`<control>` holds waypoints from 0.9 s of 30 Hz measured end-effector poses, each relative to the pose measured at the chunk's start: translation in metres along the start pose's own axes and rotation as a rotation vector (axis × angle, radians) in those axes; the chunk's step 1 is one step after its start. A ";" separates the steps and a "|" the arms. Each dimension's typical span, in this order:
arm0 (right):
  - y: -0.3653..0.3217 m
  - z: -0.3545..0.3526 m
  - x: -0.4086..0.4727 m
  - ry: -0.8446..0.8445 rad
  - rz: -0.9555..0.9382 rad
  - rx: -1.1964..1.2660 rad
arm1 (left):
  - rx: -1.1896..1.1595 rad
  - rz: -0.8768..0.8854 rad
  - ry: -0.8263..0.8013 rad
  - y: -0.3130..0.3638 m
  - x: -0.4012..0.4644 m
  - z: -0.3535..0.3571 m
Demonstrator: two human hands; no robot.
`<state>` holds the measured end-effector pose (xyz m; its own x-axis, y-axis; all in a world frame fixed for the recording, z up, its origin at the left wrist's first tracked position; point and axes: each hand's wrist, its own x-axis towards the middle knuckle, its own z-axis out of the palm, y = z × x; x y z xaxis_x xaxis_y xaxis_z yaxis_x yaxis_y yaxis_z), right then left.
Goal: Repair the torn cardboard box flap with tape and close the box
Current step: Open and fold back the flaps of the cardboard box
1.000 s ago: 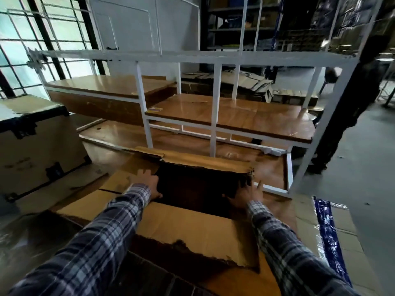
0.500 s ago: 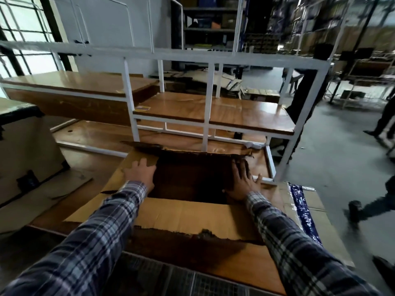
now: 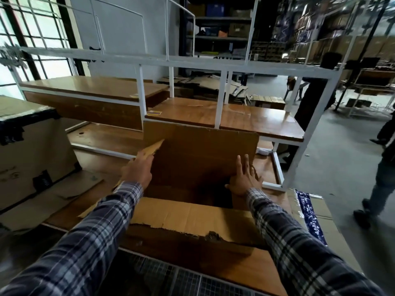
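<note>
An open brown cardboard box (image 3: 192, 212) sits on the wooden table in front of me. Its far flap (image 3: 201, 150) stands upright. The near flap lies toward me with a ragged torn edge (image 3: 211, 235). My left hand (image 3: 139, 169) holds the left side flap (image 3: 152, 149), which is raised and tilted. My right hand (image 3: 243, 178) presses flat, fingers spread, against the lower right of the upright far flap. The box interior is dark. No tape roll is in view.
A white metal frame (image 3: 222, 99) with wooden shelves stands right behind the box. A large taped carton (image 3: 27, 150) sits at left, flat cardboard with blue tape (image 3: 310, 212) at right. People stand and walk on the right floor.
The far flap, lying low before, now stands upright. My left hand has lifted the left side flap, and my right hand has moved up onto the far flap.
</note>
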<state>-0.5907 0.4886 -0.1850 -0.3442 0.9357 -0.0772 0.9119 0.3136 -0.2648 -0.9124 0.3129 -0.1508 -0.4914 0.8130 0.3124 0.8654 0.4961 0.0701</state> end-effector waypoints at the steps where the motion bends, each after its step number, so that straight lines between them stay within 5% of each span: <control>1: -0.003 0.000 0.000 -0.008 0.005 -0.005 | -0.016 -0.008 0.028 -0.006 0.004 -0.001; 12: -0.043 0.002 0.005 -0.022 0.024 -0.047 | 0.306 -0.126 0.101 -0.068 0.018 -0.018; 18: -0.053 0.003 0.016 -0.001 0.026 -0.055 | 0.206 -0.280 -0.118 -0.093 0.009 0.010; 23: -0.053 0.006 0.022 -0.002 0.022 -0.063 | -0.123 -0.384 -0.537 -0.098 0.009 0.047; 27: -0.048 0.003 0.025 0.015 0.018 -0.075 | -0.063 -0.357 -0.487 -0.092 0.006 0.046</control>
<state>-0.6433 0.4964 -0.1769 -0.3244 0.9435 -0.0672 0.9325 0.3070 -0.1904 -0.9998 0.2865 -0.1992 -0.7280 0.6530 -0.2087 0.6357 0.7570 0.1512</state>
